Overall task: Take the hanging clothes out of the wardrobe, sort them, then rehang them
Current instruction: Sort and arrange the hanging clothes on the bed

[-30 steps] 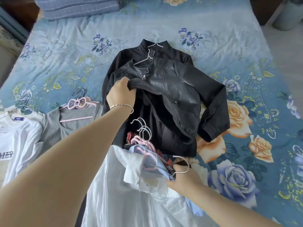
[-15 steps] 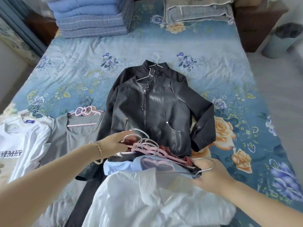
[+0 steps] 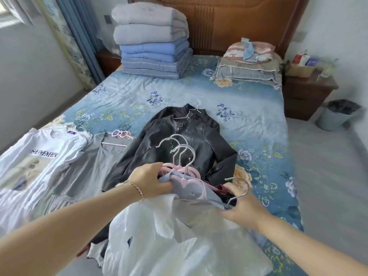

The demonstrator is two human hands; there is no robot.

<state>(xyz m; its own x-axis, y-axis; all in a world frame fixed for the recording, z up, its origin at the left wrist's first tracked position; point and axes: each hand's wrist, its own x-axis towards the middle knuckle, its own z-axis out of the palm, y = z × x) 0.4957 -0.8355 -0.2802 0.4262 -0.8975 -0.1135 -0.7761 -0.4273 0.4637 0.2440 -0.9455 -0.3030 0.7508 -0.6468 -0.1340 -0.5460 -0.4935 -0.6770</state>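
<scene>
Mid-sort: the left hand grips the bunched pink plastic hangers, the right hand holds a thin silver wire hanger (black leather jacket already laid out); next, probably separate one garment.

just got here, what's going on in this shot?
A person is sorting clothes on a bed. The left hand grips a cluster of pink hangers and the right hand holds a metal hanger, both on a bundle topped by a white garment. A black leather jacket, gray top and white T-shirt lie spread on the bed.
</scene>
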